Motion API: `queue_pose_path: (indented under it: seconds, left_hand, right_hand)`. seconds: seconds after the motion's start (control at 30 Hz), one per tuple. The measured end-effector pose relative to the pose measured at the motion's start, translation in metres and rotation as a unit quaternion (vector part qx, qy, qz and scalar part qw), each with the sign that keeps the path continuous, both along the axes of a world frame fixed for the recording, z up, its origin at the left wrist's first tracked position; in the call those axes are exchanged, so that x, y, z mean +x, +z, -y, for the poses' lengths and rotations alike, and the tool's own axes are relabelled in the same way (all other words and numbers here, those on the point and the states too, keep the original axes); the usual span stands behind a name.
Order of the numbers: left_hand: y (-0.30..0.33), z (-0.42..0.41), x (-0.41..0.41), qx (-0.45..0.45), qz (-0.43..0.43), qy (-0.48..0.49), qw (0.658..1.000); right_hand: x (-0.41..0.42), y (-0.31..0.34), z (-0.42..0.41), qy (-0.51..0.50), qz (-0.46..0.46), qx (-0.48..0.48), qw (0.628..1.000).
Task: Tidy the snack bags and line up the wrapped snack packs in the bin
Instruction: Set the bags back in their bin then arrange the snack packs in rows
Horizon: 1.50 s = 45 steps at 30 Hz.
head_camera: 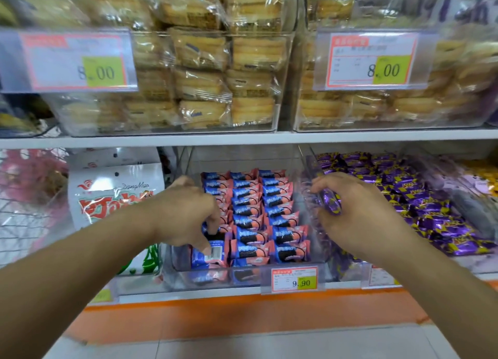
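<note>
The lining-up step looks to be in hand. The left hand [188, 213] reaches into the clear plastic bin [242, 276] on the lower white shelf [151, 140], its fingers [213, 225] curled down onto the leftmost row of pink-and-blue wrapped snack packs [280, 215], gripping one near the front, where a pack lies turned with its barcode up. The other two rows already stand in neat columns. The right hand [358, 210] holds a shiny purple foil-wrapped snack [331, 200] at the bin's right wall, fingers clamped round it. Next, I judge, the turned pack must be stood upright, and the purple snack belongs with the purple wrapped packs [420, 197] in the neighbouring bin.
</note>
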<state>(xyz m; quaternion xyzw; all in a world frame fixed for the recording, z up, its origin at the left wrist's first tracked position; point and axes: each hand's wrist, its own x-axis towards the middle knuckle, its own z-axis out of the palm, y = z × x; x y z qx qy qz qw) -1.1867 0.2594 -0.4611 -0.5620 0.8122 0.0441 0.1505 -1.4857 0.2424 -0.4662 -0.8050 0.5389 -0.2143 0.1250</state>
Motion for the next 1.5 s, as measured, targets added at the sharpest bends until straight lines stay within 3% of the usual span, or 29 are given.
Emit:
queue_pose_path:
  seconds: [0.13, 0.27, 0.4, 0.5, 0.57, 0.7, 0.8, 0.87, 1.0, 1.07, 1.13, 1.2, 1.37, 1.5]
  left_hand:
    - [0.001, -0.001, 0.001, -0.013, -0.073, 0.021, 0.997]
    - [0.015, -0.01, -0.003, -0.061, -0.231, 0.109, 0.965]
    - [0.032, -0.031, -0.018, -0.061, -0.479, 0.166, 0.86]
    - [0.033, -0.046, -0.025, -0.024, -0.616, 0.161, 0.771]
    - [0.028, -0.05, -0.027, -0.01, -0.663, 0.158, 0.732]
    - [0.019, -0.053, -0.029, -0.038, -0.694, 0.156, 0.702]
    - [0.017, -0.055, -0.031, -0.071, -0.683, 0.164, 0.708]
    - [0.017, -0.056, -0.032, -0.048, -0.69, 0.179, 0.7]
    - [0.021, -0.058, -0.039, -0.001, -0.707, 0.215, 0.673]
    - [0.023, -0.057, -0.042, 0.02, -0.695, 0.228, 0.682]
    - [0.021, -0.057, -0.044, 0.021, -0.659, 0.231, 0.715]
    - [0.019, -0.054, -0.045, -0.003, -0.645, 0.242, 0.725]
    - [0.017, -0.053, -0.048, -0.013, -0.717, 0.281, 0.638]
    - [0.015, -0.055, -0.056, 0.01, -0.703, 0.285, 0.652]
  right_hand:
    - [-0.002, 0.0, 0.0, 0.003, 0.009, 0.008, 1.0]
    - [-0.001, 0.001, 0.0, 0.002, 0.008, 0.007, 1.0]
    - [0.009, 0.01, -0.007, 0.045, 0.048, -0.017, 0.998]
    - [0.026, 0.013, -0.016, 0.093, 0.149, 0.121, 0.977]
    - [0.037, 0.012, -0.021, 0.143, 0.26, 0.222, 0.929]
    - [0.042, 0.013, -0.026, 0.139, 0.438, 0.353, 0.815]
    - [0.039, 0.016, -0.026, 0.15, 0.474, 0.383, 0.779]
    - [0.038, 0.016, -0.024, 0.148, 0.471, 0.364, 0.79]
    - [0.041, 0.013, -0.023, 0.074, 0.407, 0.243, 0.878]
    - [0.043, 0.013, -0.025, 0.061, 0.394, 0.197, 0.895]
    - [0.043, 0.014, -0.027, 0.075, 0.385, 0.185, 0.901]
    - [0.041, 0.015, -0.027, 0.083, 0.388, 0.197, 0.897]
    - [0.033, 0.021, -0.025, 0.063, 0.397, 0.251, 0.881]
    - [0.028, 0.023, -0.027, 0.053, 0.439, 0.258, 0.859]
